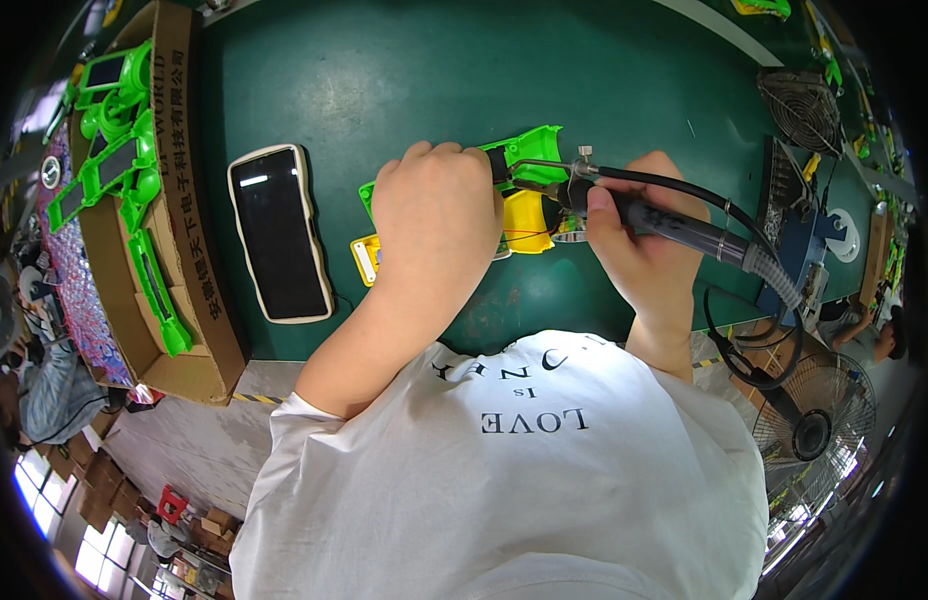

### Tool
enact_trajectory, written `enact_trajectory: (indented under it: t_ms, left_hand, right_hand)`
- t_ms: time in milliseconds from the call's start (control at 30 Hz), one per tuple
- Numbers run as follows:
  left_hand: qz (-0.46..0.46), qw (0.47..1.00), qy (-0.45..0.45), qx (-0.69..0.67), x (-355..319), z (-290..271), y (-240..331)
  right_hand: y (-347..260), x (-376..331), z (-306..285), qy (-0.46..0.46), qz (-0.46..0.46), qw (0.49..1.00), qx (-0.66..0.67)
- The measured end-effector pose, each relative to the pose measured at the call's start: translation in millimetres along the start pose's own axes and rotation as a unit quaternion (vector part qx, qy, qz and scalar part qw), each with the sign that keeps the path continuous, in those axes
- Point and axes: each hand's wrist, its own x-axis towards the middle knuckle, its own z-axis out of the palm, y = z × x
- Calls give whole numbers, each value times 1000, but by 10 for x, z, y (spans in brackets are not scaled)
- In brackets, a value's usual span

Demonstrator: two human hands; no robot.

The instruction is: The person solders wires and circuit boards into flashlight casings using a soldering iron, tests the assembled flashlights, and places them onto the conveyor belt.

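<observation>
My left hand [434,210] is curled over a green plastic housing [539,147] in the middle of the green table. Its fingertips are hidden behind the back of the hand. Below the housing lies a yellow plastic part [527,222] with thin dark wires, and a smaller yellow piece [364,262] shows left of my wrist. My right hand [639,255] grips the dark handle of a soldering iron [674,221]. The iron has a thin metal feed tube joined to a black hose, and its front end points left toward the housing, close to my left hand.
A phone in a pale case [281,235] lies at left, beside a cardboard box [199,335] with several green plastic parts. At right are a small black fan [799,105], a blue device [789,240] and a white spool [841,236]. A floor fan [812,432] stands below the table's right edge.
</observation>
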Motion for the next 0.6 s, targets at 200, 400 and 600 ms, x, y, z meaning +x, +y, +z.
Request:
enact_trajectory:
  t_ms: [200, 400, 600]
  left_hand:
    - [0, 1000, 2, 1, -3, 1, 0]
    - [6, 1000, 5, 1, -3, 8, -8]
    - [8, 1000, 3, 6, 1, 7, -11]
  right_hand:
    - [-45, 5, -27, -4, 11, 1000, -9]
    - [-51, -9, -65, 18, -21, 1000, -3]
    - [-67, 3, -122, 18, -22, 1000, -10]
